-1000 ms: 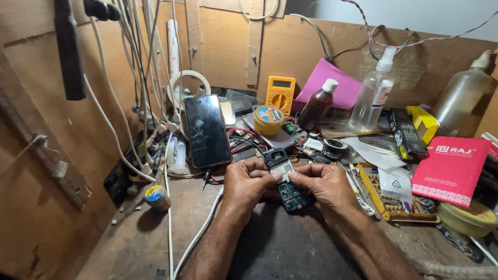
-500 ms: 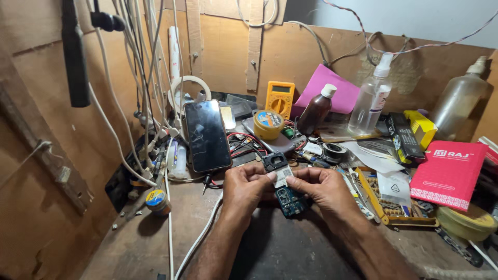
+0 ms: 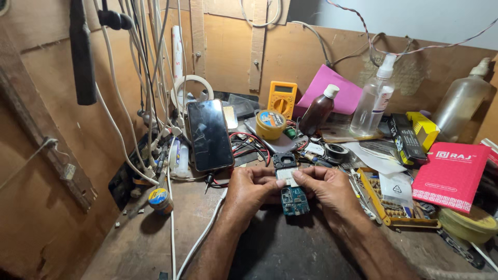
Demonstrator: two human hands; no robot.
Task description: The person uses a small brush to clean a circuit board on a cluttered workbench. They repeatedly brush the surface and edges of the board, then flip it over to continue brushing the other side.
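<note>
A dark-screened phone (image 3: pixel 209 134) leans upright at centre left. A yellow meter (image 3: pixel 281 98) with a small grey screen stands at upper centre. A red box (image 3: pixel 450 175) lies at right, a black-and-yellow box (image 3: pixel 415 133) just above it.

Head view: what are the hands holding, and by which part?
Both hands, left and right, pinch a small circuit board by its upper end, fingers on either side.
</note>
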